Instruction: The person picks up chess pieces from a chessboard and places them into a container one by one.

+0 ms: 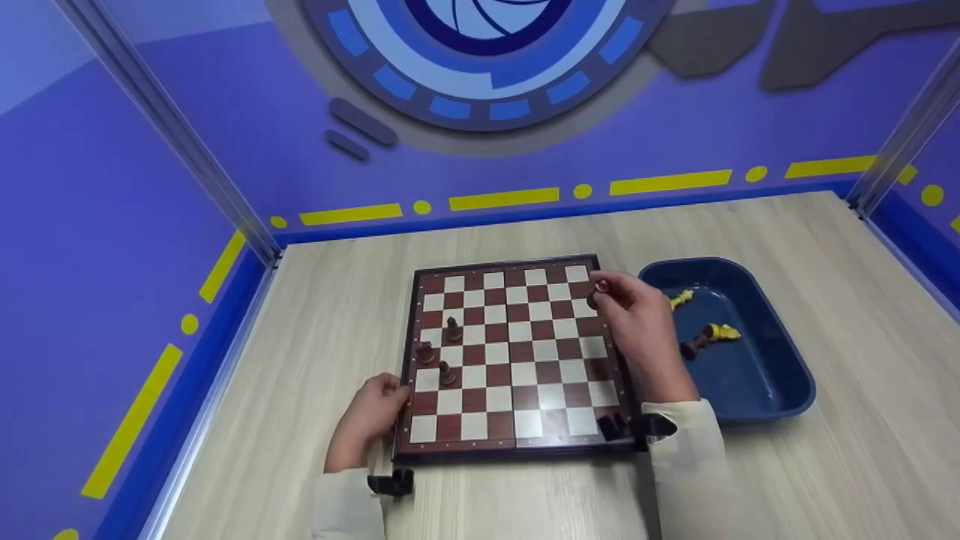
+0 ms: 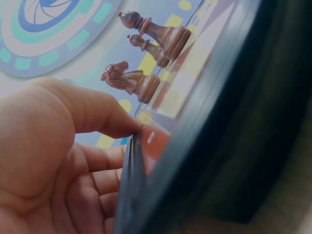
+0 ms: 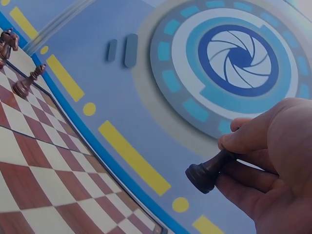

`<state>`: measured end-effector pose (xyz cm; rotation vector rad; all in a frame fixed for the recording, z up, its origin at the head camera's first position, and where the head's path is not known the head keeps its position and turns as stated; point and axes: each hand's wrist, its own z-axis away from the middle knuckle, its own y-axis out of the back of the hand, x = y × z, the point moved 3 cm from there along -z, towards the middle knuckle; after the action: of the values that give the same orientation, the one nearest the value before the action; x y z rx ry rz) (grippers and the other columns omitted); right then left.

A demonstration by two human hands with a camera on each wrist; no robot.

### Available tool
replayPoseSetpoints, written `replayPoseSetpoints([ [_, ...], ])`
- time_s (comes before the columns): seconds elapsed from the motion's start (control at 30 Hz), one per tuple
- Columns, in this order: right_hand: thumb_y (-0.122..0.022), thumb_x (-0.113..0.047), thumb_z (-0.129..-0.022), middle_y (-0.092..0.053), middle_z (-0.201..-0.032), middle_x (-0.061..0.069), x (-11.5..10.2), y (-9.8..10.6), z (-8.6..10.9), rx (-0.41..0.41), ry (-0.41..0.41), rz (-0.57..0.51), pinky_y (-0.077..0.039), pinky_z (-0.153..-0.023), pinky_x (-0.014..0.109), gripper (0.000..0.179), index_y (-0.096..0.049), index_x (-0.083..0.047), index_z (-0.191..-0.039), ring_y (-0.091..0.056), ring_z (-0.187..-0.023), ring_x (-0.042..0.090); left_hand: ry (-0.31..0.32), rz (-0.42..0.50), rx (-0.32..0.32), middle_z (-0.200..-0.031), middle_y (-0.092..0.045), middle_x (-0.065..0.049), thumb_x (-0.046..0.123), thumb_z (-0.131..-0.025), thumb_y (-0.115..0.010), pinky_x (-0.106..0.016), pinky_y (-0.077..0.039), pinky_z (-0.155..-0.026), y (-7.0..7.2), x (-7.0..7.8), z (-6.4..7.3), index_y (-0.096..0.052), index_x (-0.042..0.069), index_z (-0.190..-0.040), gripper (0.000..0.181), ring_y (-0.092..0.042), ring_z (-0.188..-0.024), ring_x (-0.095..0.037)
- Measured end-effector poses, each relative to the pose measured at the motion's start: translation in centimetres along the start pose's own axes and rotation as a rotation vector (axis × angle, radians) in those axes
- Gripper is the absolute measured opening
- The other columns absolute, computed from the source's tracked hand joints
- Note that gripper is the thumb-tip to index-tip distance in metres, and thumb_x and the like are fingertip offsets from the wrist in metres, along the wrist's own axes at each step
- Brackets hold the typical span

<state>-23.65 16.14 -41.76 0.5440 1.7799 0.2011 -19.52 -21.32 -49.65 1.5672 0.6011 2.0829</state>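
Note:
A brown-and-white chessboard (image 1: pixel 496 375) lies on the table. My left hand (image 1: pixel 377 405) grips its left edge, thumb on top and fingers beneath, as the left wrist view shows. In my right hand (image 1: pixel 637 319) a dark brown chess piece (image 3: pixel 204 176) is pinched between thumb and fingers, base downward, over the board's far right corner; the fingers hide its upper part. On the board's left side stand a brown knight (image 2: pixel 129 83), a nearer bishop (image 1: pixel 448 373) and a farther bishop (image 1: pixel 454 330).
To the right of the board is a dark blue tray (image 1: pixel 780 375). In it lie a yellow chess piece (image 1: pixel 681 300), another yellow piece (image 1: pixel 724 332) and a dark brown piece (image 1: pixel 695 346). Blue-purple panels (image 1: pixel 247 150) wall the table's back and sides.

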Motion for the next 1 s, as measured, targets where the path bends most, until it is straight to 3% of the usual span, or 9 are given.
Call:
replayPoseSetpoints([
  [0.43, -0.058, -0.007, -0.095, -0.068, -0.106, 0.011, 1.7, 1.8, -0.6, 0.051, -0.048, 0.003, -0.046, -0.075, 0.010, 0.023, -0.068, -0.009, -0.116, -0.066, -0.091, 0.015, 0.002, 0.018, 0.003, -0.073, -0.057, -0.003, 0.017, -0.093, -0.050, -0.026, -0.042, -0.047, 0.0, 0.1, 0.0, -0.059, 0.001, -0.097, 0.019, -0.051, -0.056, -0.012],
  [0.67, -0.060, -0.010, -0.092, -0.070, -0.107, 0.007, 2.3, 2.6, -0.6, 0.114, -0.101, 0.087, -0.044, -0.076, 0.018, 0.025, -0.069, -0.012, -0.115, -0.064, -0.096, 0.015, 0.001, 0.006, 0.009, -0.074, -0.057, -0.004, 0.017, -0.094, -0.050, -0.026, -0.042, -0.050, 0.0, 0.1, 0.0, -0.059, 0.000, -0.098, 0.020, -0.052, -0.059, -0.013],
  [1.0, -0.060, -0.008, -0.092, -0.070, -0.108, 0.007, 2.8, 3.1, -0.7, 0.146, -0.149, 0.086, -0.044, -0.071, 0.009, 0.026, -0.069, -0.011, -0.116, -0.063, -0.089, 0.008, 0.012, 0.001, 0.014, -0.071, -0.057, -0.002, 0.016, -0.093, -0.051, -0.025, -0.042, -0.049, -0.1, 0.0, -0.1, -0.059, 0.000, -0.096, 0.019, -0.052, -0.058, -0.012],
])
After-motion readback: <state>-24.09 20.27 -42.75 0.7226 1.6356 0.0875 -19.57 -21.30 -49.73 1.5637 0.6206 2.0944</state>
